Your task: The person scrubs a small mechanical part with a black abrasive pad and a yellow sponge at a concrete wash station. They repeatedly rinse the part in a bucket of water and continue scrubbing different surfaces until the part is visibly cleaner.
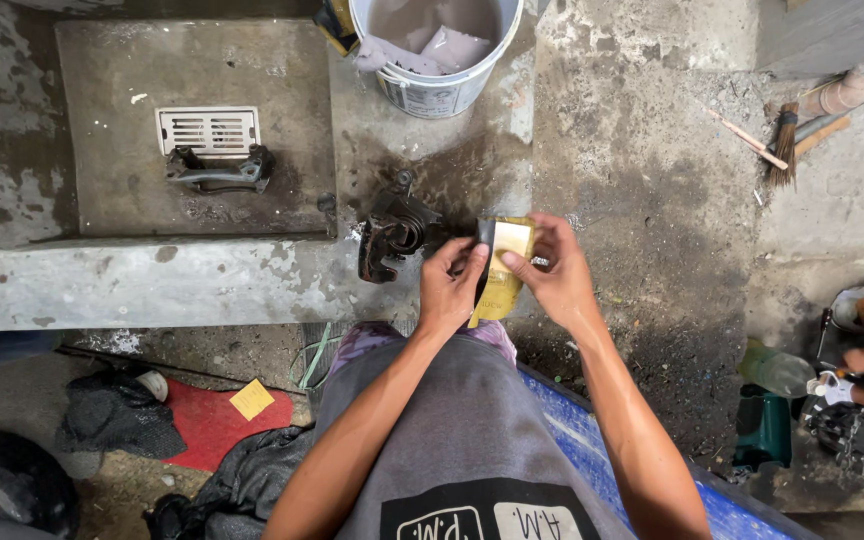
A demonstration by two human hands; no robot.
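both hands, left hand (pixel 449 285) and right hand (pixel 555 275), pinch a yellow sandpaper sheet (pixel 504 268) in closed fingers; the greasy caliper (pixel 394 232) beside them looks uncleaned.

A white plastic bucket (pixel 439 60) holding grey cloths stands at the top of the stained concrete floor (pixel 642 180), just beside a shallow square wash basin (pixel 112 190) with a white drain grate (pixel 207 129) and a dark metal bracket (pixel 220 171) lying right below the grate. To the right, well apart, a small broom (pixel 784 150) and a thin stick (pixel 747 137) lie on the concrete, with a green bottle (pixel 778 371) lower down. At lower left a red mat (pixel 214 425) carries a yellow scrap of paper (pixel 251 399), with dark rags (pixel 117 412) beside it.
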